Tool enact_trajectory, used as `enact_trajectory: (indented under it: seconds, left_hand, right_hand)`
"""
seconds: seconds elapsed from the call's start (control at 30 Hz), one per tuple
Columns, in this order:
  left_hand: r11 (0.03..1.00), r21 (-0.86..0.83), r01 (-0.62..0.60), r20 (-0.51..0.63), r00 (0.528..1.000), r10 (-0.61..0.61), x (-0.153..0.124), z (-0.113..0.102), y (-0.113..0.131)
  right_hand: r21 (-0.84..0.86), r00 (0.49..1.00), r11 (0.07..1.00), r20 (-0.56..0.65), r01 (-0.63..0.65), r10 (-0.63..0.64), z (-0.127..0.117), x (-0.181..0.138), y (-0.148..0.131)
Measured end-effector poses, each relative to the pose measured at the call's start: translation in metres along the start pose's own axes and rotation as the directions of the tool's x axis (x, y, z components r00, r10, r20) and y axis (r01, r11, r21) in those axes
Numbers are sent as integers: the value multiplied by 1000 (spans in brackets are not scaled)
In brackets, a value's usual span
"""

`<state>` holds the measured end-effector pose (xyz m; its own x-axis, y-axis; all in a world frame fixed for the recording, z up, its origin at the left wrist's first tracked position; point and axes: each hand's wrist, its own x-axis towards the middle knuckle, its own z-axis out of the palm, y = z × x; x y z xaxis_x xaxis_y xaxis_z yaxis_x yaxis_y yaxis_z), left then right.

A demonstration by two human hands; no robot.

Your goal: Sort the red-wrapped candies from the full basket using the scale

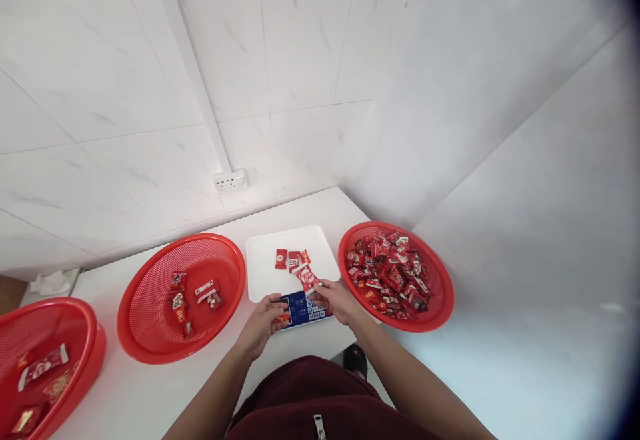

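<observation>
My right hand (338, 298) pinches one end of a red-and-white wrapped candy (306, 278) and holds it over the front of the scale's white pan (265, 280). Closed around a small red-and-orange wrapped candy (281, 318), my left hand (261, 325) is at the left end of the scale's blue keypad panel (299, 309); its fingers partly cover that candy. On the pan, just beyond my hands, are a red square packet (281, 259), another red packet (294, 261) and an orange-red packet (305, 257).
To the right, a red basket (440, 293) is heaped with wrapped candies. On the left, a second red basket (131, 320) contains several packets, and a third (95, 340) is cut off at the frame edge. A wall socket (229, 181) sits above the white table (113, 387).
</observation>
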<state>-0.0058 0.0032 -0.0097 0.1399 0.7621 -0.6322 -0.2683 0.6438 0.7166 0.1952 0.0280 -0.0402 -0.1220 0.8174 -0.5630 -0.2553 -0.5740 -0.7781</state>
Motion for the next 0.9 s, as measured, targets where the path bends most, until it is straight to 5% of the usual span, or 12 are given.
enact_trajectory:
  seconds: [0.17, 0.37, 0.67, 0.9]
  left_hand:
    - [993, -104, 46, 46, 998, -41, 0, 2, 3]
    - [997, -75, -15, 123, 992, 24, -2, 14, -4]
    - [966, 221, -134, 126, 986, 108, 8, 14, -16]
    - [989, 63, -135, -10, 991, 136, 29, 14, 4]
  right_hand:
    - [-79, 996, 994, 32, -76, 79, 2, -8, -4]
    - [-223, 924, 975, 369, -18, 102, 23, -30, 11]
    - [-213, 990, 977, 137, 16, 13, 18, -34, 22]
    - [-171, 999, 985, 14, -33, 36, -4, -43, 30]
